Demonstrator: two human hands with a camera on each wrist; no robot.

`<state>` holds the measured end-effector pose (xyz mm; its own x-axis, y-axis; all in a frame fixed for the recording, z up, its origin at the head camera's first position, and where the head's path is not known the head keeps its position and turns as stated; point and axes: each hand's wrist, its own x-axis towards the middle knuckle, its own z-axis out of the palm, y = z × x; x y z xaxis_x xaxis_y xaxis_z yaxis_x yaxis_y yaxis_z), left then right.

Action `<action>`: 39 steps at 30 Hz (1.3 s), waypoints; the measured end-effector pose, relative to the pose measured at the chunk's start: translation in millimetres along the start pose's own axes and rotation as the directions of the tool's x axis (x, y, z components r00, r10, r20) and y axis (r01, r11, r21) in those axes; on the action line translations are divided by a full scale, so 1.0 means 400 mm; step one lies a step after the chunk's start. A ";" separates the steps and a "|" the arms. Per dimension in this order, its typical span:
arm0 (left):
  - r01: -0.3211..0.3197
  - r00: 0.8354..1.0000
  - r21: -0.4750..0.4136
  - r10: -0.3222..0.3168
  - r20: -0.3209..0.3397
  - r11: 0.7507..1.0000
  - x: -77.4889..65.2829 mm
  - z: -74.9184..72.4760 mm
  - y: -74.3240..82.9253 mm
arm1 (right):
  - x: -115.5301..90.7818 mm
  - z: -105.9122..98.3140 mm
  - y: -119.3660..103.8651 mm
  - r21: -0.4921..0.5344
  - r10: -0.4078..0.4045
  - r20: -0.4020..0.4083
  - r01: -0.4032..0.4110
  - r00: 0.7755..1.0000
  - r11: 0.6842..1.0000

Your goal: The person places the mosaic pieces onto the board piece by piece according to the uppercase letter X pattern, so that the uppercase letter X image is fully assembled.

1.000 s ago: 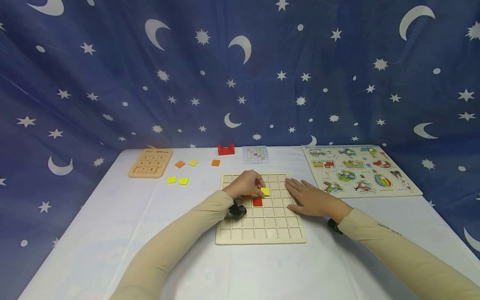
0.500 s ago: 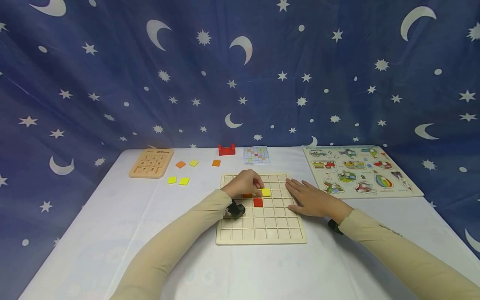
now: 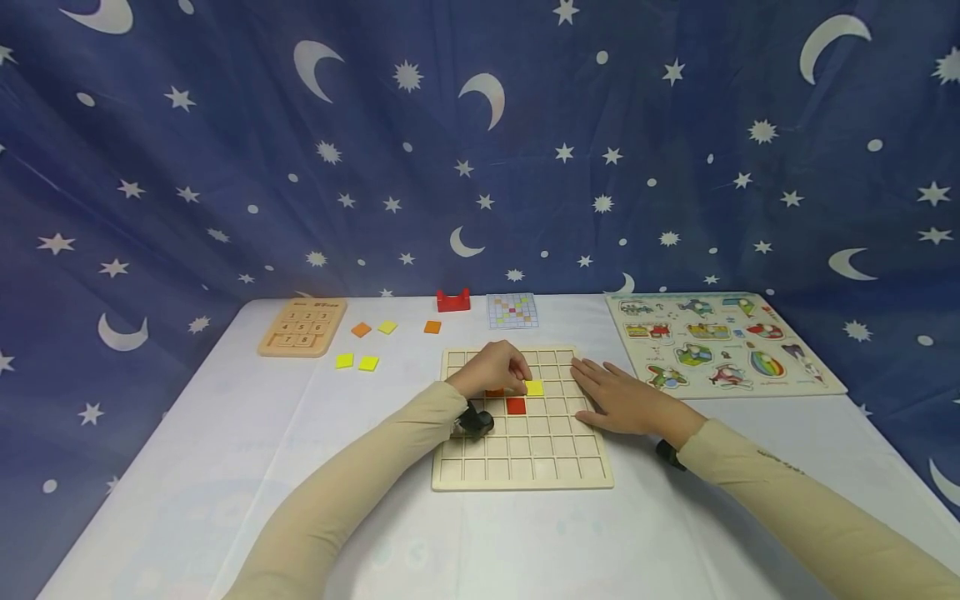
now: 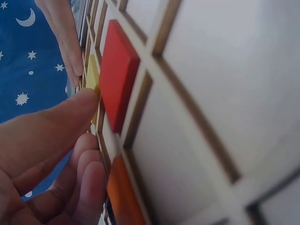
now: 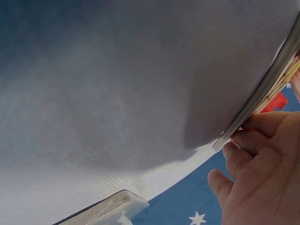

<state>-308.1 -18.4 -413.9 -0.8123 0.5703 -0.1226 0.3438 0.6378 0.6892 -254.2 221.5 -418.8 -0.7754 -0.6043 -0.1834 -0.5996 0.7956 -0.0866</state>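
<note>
A pale wooden grid board (image 3: 519, 447) lies in the middle of the white table. My left hand (image 3: 491, 369) is over its upper part, thumb and fingertip pinching the left edge of a yellow square tile (image 3: 534, 388) that lies flat at a cell. In the left wrist view, the thumb tip meets the yellow tile (image 4: 92, 74), just past a red tile (image 4: 119, 70) set in the grid. An orange tile (image 4: 123, 192) sits below the curled fingers, mostly hidden from the head camera. My right hand (image 3: 626, 400) rests with extended fingers along the board's right edge.
Loose yellow tiles (image 3: 368, 363) and orange tiles (image 3: 432, 327) lie left of and behind the board. Farther back are a wooden number puzzle (image 3: 302, 327), a red stand (image 3: 453, 302) and a coloured grid card (image 3: 512, 311). A picture puzzle board (image 3: 720, 343) is at right.
The yellow tile has come down from a raised, tilted position to lie flat on the grid, shifting slightly right and nearer. The right hand has stayed in place.
</note>
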 end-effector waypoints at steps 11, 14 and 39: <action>-0.014 0.999 -0.045 0.012 -0.036 0.999 -0.022 -0.023 -0.015 | -0.001 0.006 -0.001 0.014 0.008 0.004 -0.008 1.000 1.000; -0.033 0.998 -0.040 0.031 -0.056 0.999 -0.032 -0.041 -0.030 | -0.002 0.009 0.000 0.014 0.006 0.002 -0.006 1.000 1.000; 0.003 0.965 -0.015 -0.007 -0.263 1.000 -0.227 -0.268 -0.228 | -0.007 0.001 -0.001 0.002 -0.018 -0.016 0.018 1.000 1.000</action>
<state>-316.1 -184.0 -388.9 -0.9098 0.4100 0.0648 0.3345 0.6316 0.6994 -251.6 223.0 -418.5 -0.7678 -0.6188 -0.1664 -0.6127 0.7850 -0.0917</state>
